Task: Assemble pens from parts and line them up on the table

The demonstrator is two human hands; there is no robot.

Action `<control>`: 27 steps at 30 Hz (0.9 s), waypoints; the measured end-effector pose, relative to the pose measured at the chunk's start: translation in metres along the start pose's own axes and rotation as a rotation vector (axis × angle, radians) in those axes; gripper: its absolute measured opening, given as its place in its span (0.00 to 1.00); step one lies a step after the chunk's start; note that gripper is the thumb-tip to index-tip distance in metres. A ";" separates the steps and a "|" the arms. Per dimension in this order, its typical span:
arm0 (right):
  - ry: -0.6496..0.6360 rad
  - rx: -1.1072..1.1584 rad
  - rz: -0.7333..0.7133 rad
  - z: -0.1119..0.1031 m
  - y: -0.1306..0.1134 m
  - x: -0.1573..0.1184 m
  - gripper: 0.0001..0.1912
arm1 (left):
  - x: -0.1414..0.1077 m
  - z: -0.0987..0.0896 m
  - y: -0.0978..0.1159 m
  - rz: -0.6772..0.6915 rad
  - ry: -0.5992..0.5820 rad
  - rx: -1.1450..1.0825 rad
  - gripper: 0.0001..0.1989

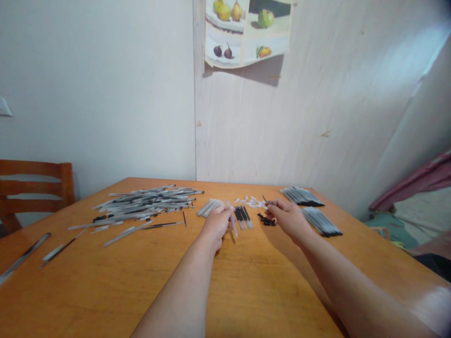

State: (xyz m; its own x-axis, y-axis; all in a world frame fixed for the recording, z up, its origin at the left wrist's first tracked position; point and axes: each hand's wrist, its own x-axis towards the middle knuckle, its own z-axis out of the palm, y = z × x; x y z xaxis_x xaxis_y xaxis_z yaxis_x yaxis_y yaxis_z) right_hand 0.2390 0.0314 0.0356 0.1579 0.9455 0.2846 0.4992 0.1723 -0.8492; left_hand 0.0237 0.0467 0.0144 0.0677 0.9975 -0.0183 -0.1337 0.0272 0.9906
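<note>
Counter: wood, carries everything; smooth top, so round stock could roll if bumped.
Loose pile: left side, pens crisscrossed at mixed angles; a tug on one could drag others.
Finished-looking stacks: far stack and near stack, right side, dark ends toward the person. Near stack is close to the right forearm; a sleeve-height sweep could fan it out.
Left hand: fingers closed in a pinch on the clear tube.
Right hand: thumb and fingertips nearly together on the dark stick, above the black caps.
Clear tube: in left hand, between hand and dark row. Long axis runs mostly near-far, near end slightly right. Which end is the tip, can't tell (blurred). Risk: light pinch, could twist or slip.
Dark row: side by side, just right of the tube; a dropped tube could knock it crooked.
Dark stick: pokes out past the right fingertips, free end away and slightly left. Off-angle contact could bend it.
Black caps: loose cluster under the right fingers; a low knuckle could scatter them.
White bits: spread beyond the row, easily flicked.
</note>
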 end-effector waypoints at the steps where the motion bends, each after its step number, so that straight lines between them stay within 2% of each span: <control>1: -0.036 0.091 0.000 -0.004 -0.004 -0.005 0.15 | -0.001 0.001 0.000 -0.005 -0.022 0.013 0.16; 3: -0.129 0.250 -0.025 -0.012 -0.010 -0.014 0.20 | -0.003 0.002 0.000 -0.018 -0.071 0.027 0.18; 5: -0.140 0.360 -0.045 -0.017 -0.014 -0.021 0.23 | -0.003 0.002 -0.001 -0.034 -0.130 0.026 0.19; 11: 0.114 0.504 -0.108 -0.026 -0.012 -0.019 0.17 | -0.005 0.000 -0.003 -0.066 -0.370 0.018 0.22; 16: 0.146 0.779 0.000 -0.030 -0.010 -0.013 0.17 | -0.014 0.000 0.000 -0.124 -0.526 0.027 0.25; 22: 0.216 0.839 0.050 -0.031 -0.009 -0.009 0.16 | -0.022 -0.002 0.004 -0.127 -0.644 0.069 0.25; 27: 0.209 0.838 0.064 -0.029 -0.012 -0.011 0.15 | -0.026 -0.002 0.008 -0.160 -0.694 0.107 0.26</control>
State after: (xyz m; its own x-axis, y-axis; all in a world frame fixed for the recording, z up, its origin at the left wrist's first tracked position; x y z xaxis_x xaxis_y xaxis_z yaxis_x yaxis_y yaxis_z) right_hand 0.2564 0.0111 0.0554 0.3588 0.9044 0.2308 -0.2960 0.3447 -0.8908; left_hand 0.0189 0.0206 0.0226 0.6960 0.7097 -0.1091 0.0253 0.1276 0.9915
